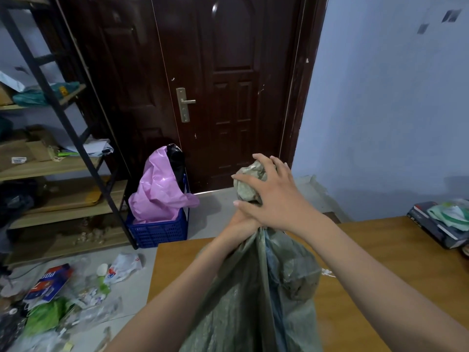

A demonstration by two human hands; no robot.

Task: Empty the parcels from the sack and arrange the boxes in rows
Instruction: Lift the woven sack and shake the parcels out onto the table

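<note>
Head view shows a grey-green woven sack point(253, 295) standing on the wooden table point(380, 262), its neck gathered into a bunched knot at the top. Left hand point(239, 223) grips the neck just under the bunch, fingers curled round it, largely hidden by the other hand. Right hand point(272, 196) lies over the bunched top from the right, fingers spread and bent onto the fabric, thumb crossing the left hand. Beyond stand a blue crate point(158, 231) and dark door point(215, 85)
</note>
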